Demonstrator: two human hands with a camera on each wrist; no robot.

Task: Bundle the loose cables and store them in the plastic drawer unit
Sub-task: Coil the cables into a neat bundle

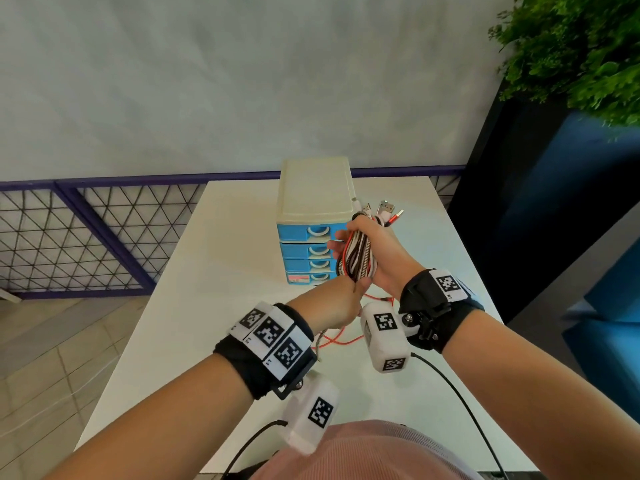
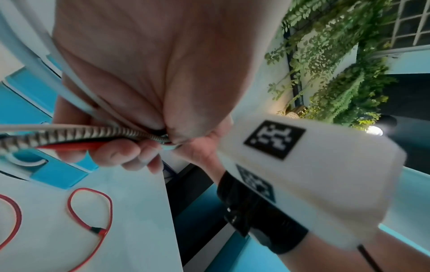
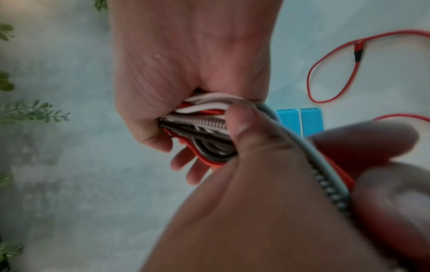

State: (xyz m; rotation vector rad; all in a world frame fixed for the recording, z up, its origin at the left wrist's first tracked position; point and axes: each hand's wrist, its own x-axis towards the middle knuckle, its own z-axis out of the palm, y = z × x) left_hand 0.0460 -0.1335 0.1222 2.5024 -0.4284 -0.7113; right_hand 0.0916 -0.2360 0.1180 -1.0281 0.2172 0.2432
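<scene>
A bundle of cables (image 1: 356,252), red, white and black-and-white braided, is folded into a long hank held above the table. My right hand (image 1: 375,249) grips its upper part, and several USB plugs (image 1: 386,209) stick out past the fingers. My left hand (image 1: 341,301) pinches the hank's lower end, where the cables (image 3: 202,123) fold back in loops. The plastic drawer unit (image 1: 313,206) stands just behind the hands, cream on top, its blue drawers (image 1: 301,249) all closed. A loose red cable (image 1: 341,339) trails from the bundle onto the table (image 2: 90,211).
The white table (image 1: 225,271) ends close on the right, with a dark panel and a blue seat (image 1: 568,209) beyond. A purple wire-mesh fence (image 1: 90,237) runs behind it. A green plant (image 1: 571,53) hangs at the upper right. Camera leads (image 1: 460,400) trail from both wrists.
</scene>
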